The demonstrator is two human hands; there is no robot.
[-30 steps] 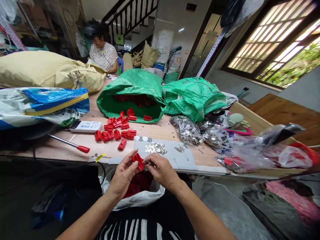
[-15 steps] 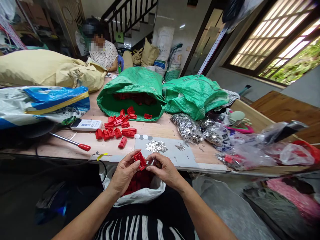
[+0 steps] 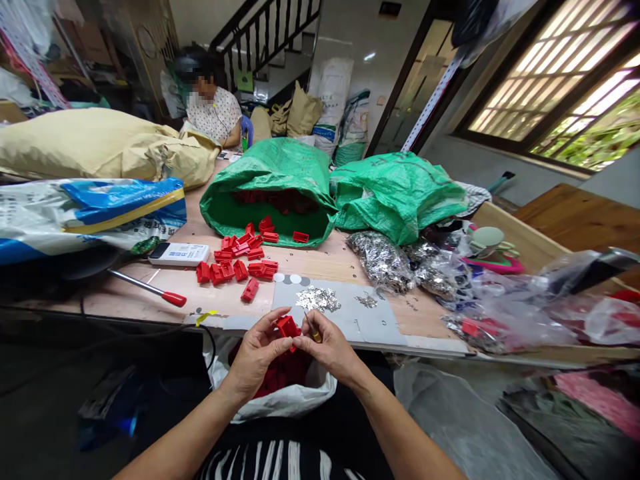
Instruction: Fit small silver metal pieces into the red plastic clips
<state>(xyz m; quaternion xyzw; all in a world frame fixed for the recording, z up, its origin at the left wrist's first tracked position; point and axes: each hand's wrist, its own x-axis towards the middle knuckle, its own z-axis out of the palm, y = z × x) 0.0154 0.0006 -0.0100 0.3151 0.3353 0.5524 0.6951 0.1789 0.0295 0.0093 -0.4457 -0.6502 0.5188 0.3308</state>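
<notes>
My left hand (image 3: 255, 357) pinches a red plastic housing (image 3: 287, 326), a small open box shape, above the table's front edge. My right hand (image 3: 334, 348) is closed round a small pointed tool with a yellow handle (image 3: 314, 331); its thin metal tip points up and away from me. The right thumb and fingertips meet the near side of the housing. Just beyond my hands, small flat silver metal pieces (image 3: 320, 300) lie heaped on a grey sheet (image 3: 350, 323). Below my hands, an open white sack (image 3: 305, 398) in my lap contains more red housings.
Loose red housings (image 3: 240, 270) lie before an open green sack (image 3: 270, 157), beside a second green sack (image 3: 395, 193). A red-tipped lever (image 3: 173, 298) and a white box (image 3: 187, 253) are at left. Bags of metal pieces (image 3: 383, 263) stand right. A person (image 3: 215, 110) sits across.
The red housing has been turned in my left hand, and my right fingers have closed in against it. The yellow-handled tool now shows, tip upward. The view has shifted slightly.
</notes>
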